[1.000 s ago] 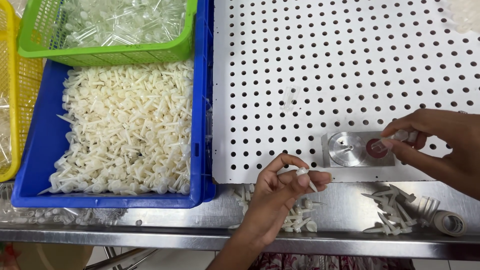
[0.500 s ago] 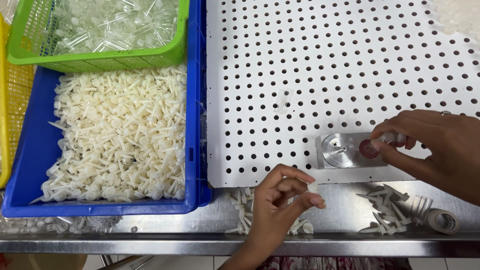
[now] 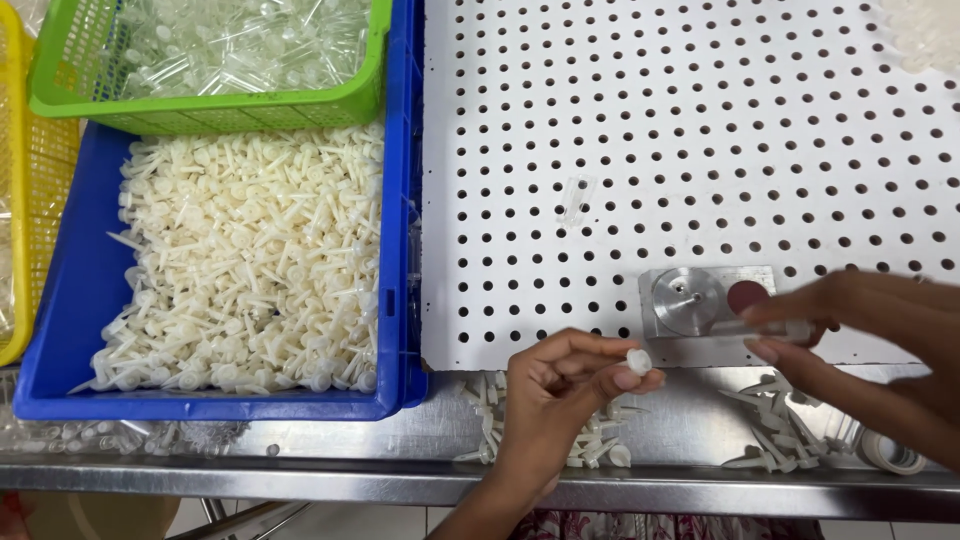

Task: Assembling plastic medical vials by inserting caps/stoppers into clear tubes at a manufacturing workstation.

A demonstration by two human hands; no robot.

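Note:
My left hand pinches a small white plastic pin between thumb and fingers, above a loose pile of white pins on the steel ledge. My right hand holds a thin clear plastic tube by its fingertips, just right of a small metal fixture block with a round recess and a dark red disc. The fixture sits at the near edge of a white perforated board.
A blue crate full of white pins stands at left, a green basket of clear tubes resting on its far end, a yellow basket beside it. More pins and a tape roll lie at right. One clear tube lies on the board.
My left hand lifted from the pin pile with one white pin at its fingertips. My right hand drew back slightly from the fixture, uncovering the red disc, with a clear tube in it.

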